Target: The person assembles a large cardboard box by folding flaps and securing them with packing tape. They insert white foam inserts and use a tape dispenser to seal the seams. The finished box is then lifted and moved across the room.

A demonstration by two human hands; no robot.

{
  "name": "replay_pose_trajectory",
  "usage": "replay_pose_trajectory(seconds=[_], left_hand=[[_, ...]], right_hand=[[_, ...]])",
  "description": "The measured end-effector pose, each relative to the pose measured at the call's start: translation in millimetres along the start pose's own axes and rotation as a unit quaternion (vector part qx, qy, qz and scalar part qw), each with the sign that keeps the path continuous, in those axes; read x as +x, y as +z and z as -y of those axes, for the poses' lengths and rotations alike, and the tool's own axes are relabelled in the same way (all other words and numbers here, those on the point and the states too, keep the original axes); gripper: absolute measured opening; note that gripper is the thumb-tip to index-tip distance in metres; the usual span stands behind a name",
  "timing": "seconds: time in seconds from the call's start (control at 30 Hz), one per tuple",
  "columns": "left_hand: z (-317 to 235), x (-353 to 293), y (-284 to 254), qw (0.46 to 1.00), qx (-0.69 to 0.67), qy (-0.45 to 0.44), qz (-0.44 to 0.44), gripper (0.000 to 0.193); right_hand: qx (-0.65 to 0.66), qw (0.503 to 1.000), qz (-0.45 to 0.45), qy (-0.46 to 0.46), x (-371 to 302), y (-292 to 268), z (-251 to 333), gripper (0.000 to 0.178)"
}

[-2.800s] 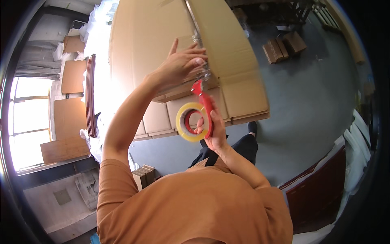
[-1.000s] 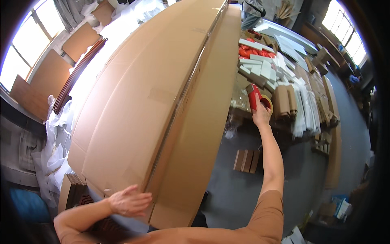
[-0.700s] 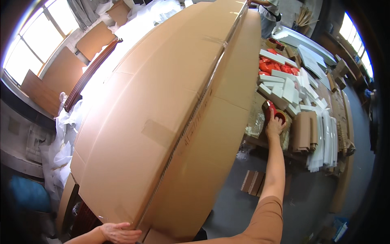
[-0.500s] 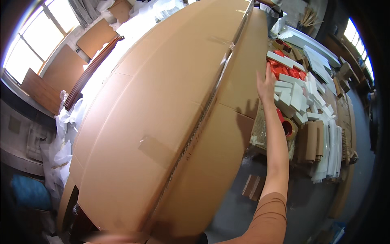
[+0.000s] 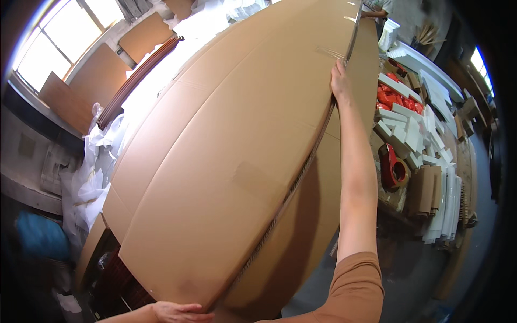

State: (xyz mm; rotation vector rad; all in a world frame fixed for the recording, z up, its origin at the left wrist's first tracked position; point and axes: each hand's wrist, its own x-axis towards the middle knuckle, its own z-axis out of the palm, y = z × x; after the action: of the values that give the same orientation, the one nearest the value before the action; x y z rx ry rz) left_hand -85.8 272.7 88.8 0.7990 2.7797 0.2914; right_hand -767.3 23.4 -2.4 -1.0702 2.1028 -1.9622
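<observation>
A long brown cardboard box point(image 5: 215, 161) fills the middle, running from near me to the far end. Along its right side, the edge of the top panel leaves a dark gap above the side panel point(image 5: 291, 269). My right hand point(image 5: 340, 85) rests on that edge toward the far end, fingers extended, close to a piece of clear tape point(image 5: 331, 53). At the near end, my left hand point(image 5: 180, 311) lies against the box's lower edge with its fingers stretched out. Neither hand grips a loose item.
To the right, a bench holds white foam blocks point(image 5: 412, 134), red packets point(image 5: 396, 97), a red tape dispenser point(image 5: 396, 169) and folded cardboard point(image 5: 423, 194). Another person point(image 5: 379, 11) stands at the far end. White wrapping sheets point(image 5: 97, 185) and brown strips point(image 5: 137, 78) lie left.
My right hand has moved left from above the bench side onto the box edge. My left hand has come fully into view at the near end. The top panel now sits lower over the side.
</observation>
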Motion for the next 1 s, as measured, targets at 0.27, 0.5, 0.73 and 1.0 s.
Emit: replay_pose_trajectory(seconds=[0.27,0.5,0.73,1.0], left_hand=[[3,3,10,0.995,-0.015,-0.024,-0.091,0.045],[-5,7,16,0.922,0.167,0.013,-0.349,0.050],[40,-122,25,0.539,0.036,-0.492,-0.683,0.049],[109,-157,163,0.191,-0.748,-0.399,-0.495,0.053]], right_hand=[[-0.060,0.987,0.151,-0.001,-307,-17,141,0.057],[-0.005,0.979,0.131,0.155,-640,-27,297,0.058],[0.160,0.966,-0.054,0.195,-675,-8,311,0.067],[0.343,0.862,-0.092,0.361,-714,5,227,0.061]])
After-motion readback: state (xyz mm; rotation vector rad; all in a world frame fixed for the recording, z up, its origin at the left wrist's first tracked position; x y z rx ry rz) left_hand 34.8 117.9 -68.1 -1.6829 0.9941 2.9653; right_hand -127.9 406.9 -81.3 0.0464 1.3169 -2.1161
